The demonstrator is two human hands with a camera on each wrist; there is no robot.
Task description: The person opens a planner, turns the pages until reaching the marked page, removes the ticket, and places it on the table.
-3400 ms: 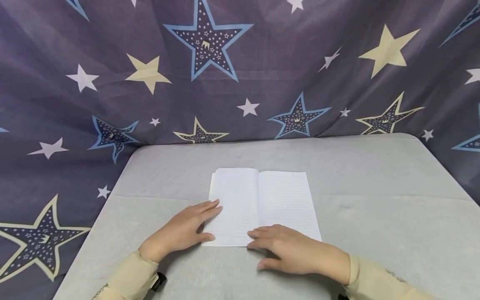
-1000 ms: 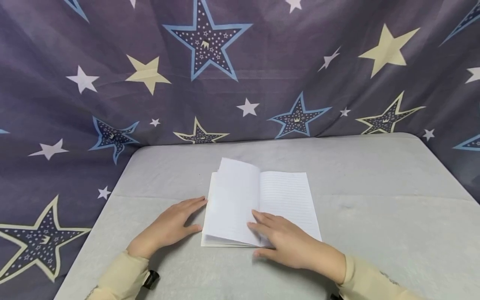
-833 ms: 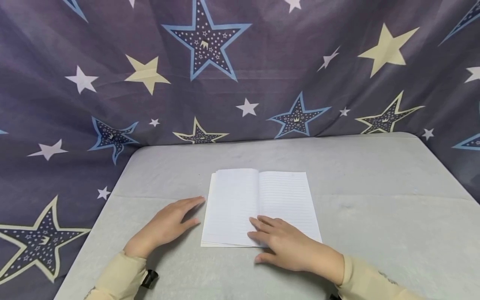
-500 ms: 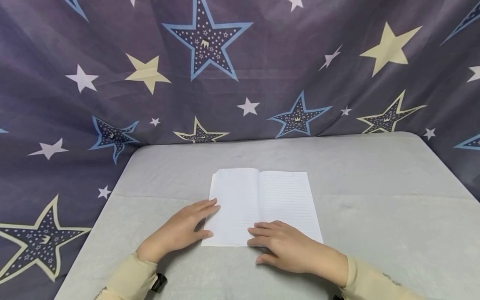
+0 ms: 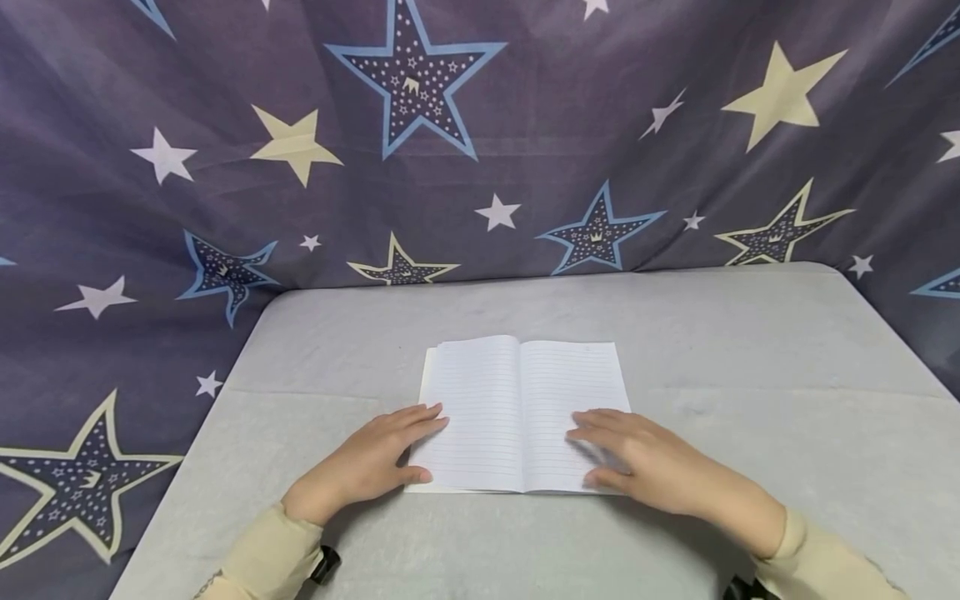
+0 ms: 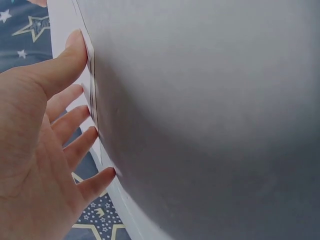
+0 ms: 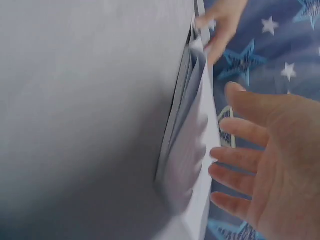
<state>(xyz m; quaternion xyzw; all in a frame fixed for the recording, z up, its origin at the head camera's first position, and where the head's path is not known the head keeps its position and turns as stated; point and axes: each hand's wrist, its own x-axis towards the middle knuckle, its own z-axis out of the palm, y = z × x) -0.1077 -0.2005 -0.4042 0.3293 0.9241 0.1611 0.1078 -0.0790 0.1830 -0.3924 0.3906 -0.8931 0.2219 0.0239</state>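
Observation:
An open notebook point(image 5: 480, 383) with lined white pages lies on the grey-covered table, its fold running away from me. My left hand point(image 5: 371, 458) rests on the left page near its outer edge, fingers extended. In the left wrist view the left thumb point(image 6: 75, 52) and fingertips meet the notebook's edge. My right hand point(image 5: 660, 467) is over the lower right page, fingers spread and holding nothing. From the right wrist view, a gap shows between the right fingers point(image 7: 235, 177) and the pages point(image 7: 187, 155), which rise slightly at the near edge.
A light grey cloth covers the table point(image 5: 750, 350), which extends on all sides of the notebook. Behind it and to the sides hangs a dark purple curtain point(image 5: 540, 100) with star prints. Both sleeves are beige, with a black strap point(image 5: 326, 565) at the left wrist.
A leaf raised on the left side a second ago now lies flat. My left hand has come back onto the left page. My right hand has moved from the fold to the right.

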